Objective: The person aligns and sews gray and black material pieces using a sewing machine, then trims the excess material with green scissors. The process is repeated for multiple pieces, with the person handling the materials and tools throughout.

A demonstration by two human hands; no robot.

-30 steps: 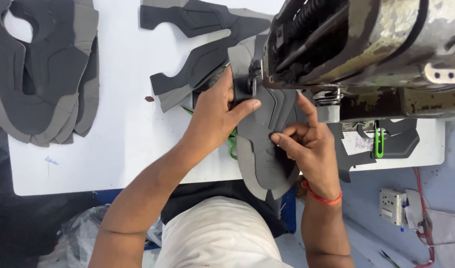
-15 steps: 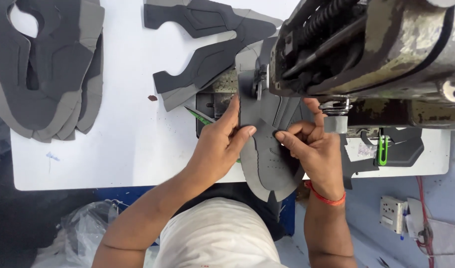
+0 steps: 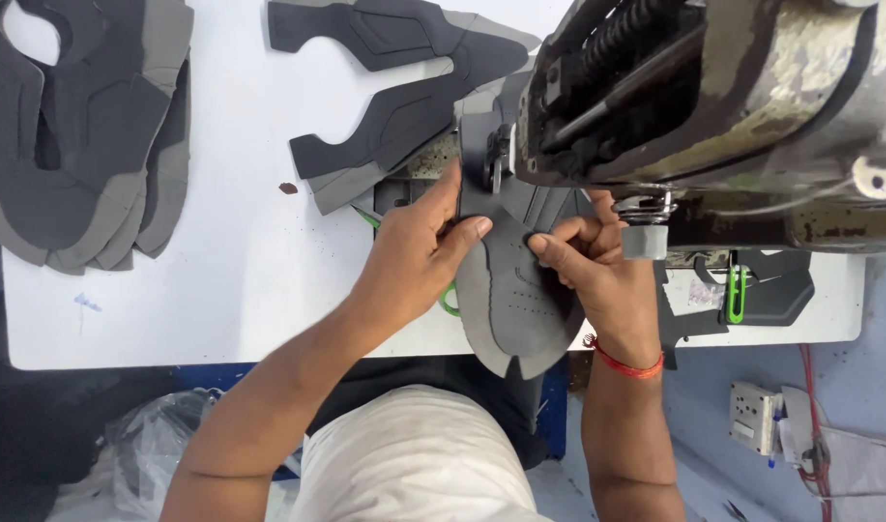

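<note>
Nearest the camera, the rounded toe end of the dark grey shoe upper (image 3: 520, 300) hangs over the front edge of the white surface (image 3: 220, 290), above the person's lap. Compared with a second ago it sits a little further under the sewing machine (image 3: 713, 97): the piece has been fed forward and turned slightly, and both hands have crept up with it toward the needle area. That suggests the seam is running along the edge of the upper, with more of the piece now past the presser foot.

The left hand (image 3: 414, 256) lies flat on the upper's left side, fingers together and stretched out, thumb pressing down near the middle of the piece; it holds nothing closed, only pins and steers the material. The right hand (image 3: 588, 266), with a red thread band at the wrist, is curled, its fingertips pinching the right edge of the upper just beside the machine's foot.

A green-handled tool (image 3: 448, 300) peeks out under the left hand. Farther off lie more cut shoe pieces (image 3: 394, 106) behind the hands, and a stack of uppers (image 3: 75, 145) at the far left of the surface.
</note>
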